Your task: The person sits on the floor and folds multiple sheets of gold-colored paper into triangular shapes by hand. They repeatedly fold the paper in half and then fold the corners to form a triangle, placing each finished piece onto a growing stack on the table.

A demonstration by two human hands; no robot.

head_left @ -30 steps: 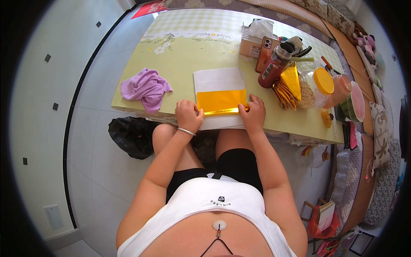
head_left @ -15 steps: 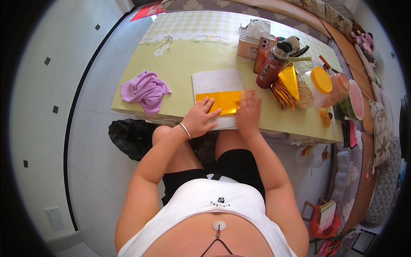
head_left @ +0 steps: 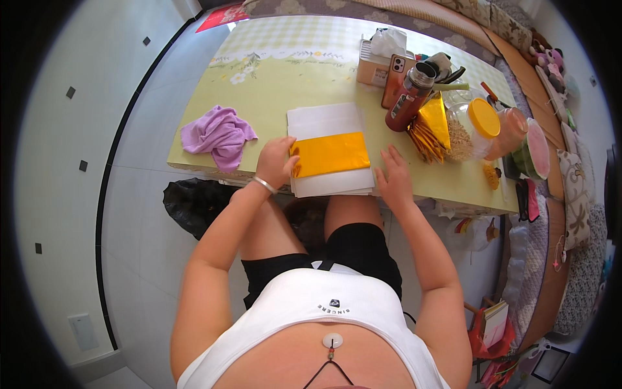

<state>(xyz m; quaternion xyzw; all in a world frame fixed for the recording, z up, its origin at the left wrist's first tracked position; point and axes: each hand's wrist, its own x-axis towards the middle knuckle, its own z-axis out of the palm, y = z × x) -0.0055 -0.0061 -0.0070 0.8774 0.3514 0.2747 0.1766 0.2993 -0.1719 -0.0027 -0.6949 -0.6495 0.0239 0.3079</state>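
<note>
A folded strip of shiny gold foil paper (head_left: 330, 155) lies across a stack of white paper sheets (head_left: 327, 120) at the near edge of the table. My left hand (head_left: 277, 161), with a bangle on its wrist, pinches the strip's left end. Just past the right end, my right hand (head_left: 395, 178) rests by the white sheets with its fingers apart and nothing in them.
A purple cloth (head_left: 220, 137) lies crumpled at the left. Right of the paper are a maroon flask (head_left: 407, 104), a phone (head_left: 394, 81), folded gold foil pieces (head_left: 431, 133) and a yellow-lidded jar (head_left: 476, 126). A black bag (head_left: 194, 204) hangs below the table edge.
Both hands have moved apart off the foil's top face, the left to its left end, the right beyond its right end. The whole gold strip now shows.
</note>
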